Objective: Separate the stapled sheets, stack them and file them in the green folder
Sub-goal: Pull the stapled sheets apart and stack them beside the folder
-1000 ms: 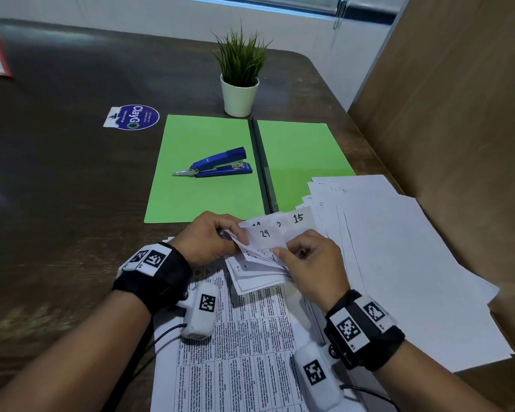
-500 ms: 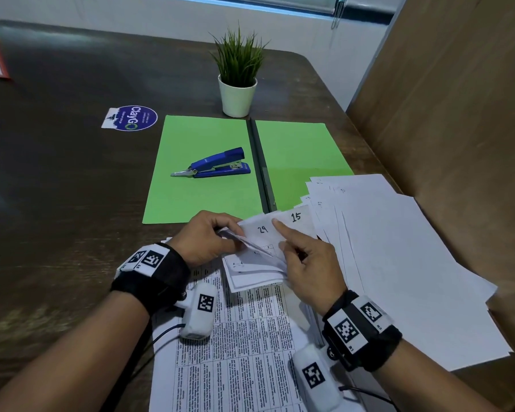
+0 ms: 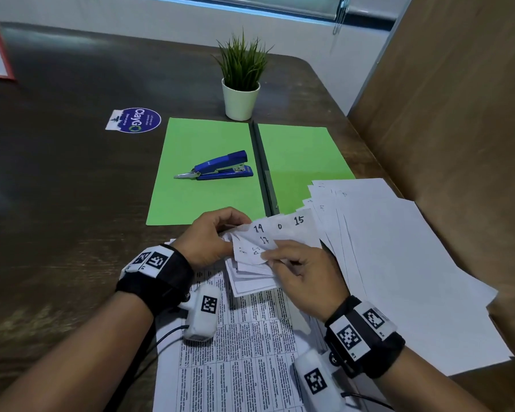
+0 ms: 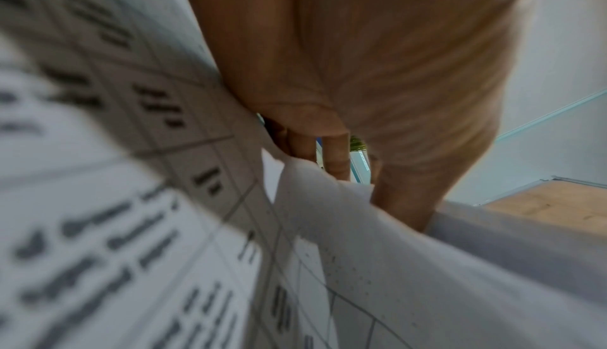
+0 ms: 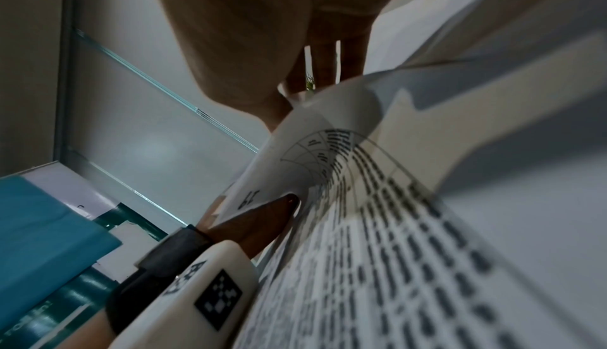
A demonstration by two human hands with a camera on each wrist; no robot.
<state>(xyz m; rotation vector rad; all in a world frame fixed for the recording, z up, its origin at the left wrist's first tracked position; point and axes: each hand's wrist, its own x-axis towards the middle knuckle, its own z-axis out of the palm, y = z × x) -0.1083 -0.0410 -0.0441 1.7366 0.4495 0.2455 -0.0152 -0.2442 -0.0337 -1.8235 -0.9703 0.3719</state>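
Stapled sheets aren't apart yet: left hand pinches the corner, right hand grips the lifted pages. Loose sheets are fanned right of that hand; green folder beyond both lies open, nothing filed, stapler on it.

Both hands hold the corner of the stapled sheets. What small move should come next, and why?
Probably peel the top sheet off the corner: the left hand pinches the stapled sheets there, the right hand grips a folded-back sheet, and the green folder holds only the stapler.
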